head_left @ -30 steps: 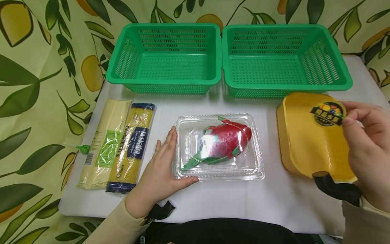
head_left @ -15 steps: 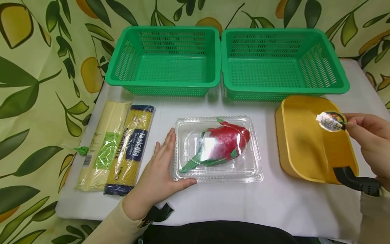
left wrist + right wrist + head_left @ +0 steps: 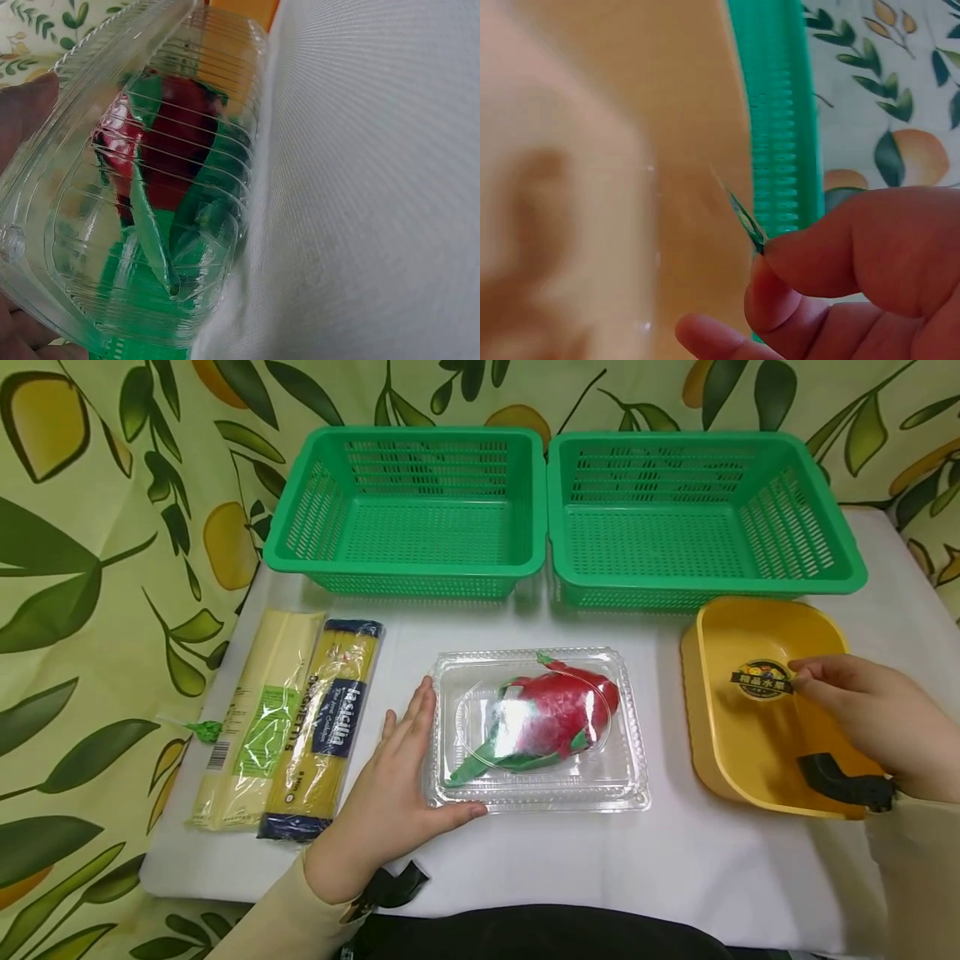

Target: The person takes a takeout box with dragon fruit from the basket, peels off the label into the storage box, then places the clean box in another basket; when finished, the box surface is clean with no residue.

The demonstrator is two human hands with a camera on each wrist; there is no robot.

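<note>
1. My right grip pinches the edge of a small round dark label with printed fruit and lettering between thumb and finger. The printed face shows to the head view; the right wrist view catches it nearly edge-on.

2. The label appears over the inside of a deep yellow plastic bin with rounded corners, at the right of the worktop. I cannot tell how high above the bin's floor it hangs.

3. My left grip holds nothing: its fingers lie straight along the left side of a clear ribbed plastic box, and the thumb reaches along the near edge. Inside the box is a red dragon fruit with green scales.

4. I judge the step in hand to be handling the label, with the box kept steady. Whether the label is meant for the box or the bin, I cannot tell.

5. The next move, I judge, calls for a light pinch at the label's edge, so it doesn't fold or catch on the bin, and a left grip that steadies the box without denting its thin wall.
</note>
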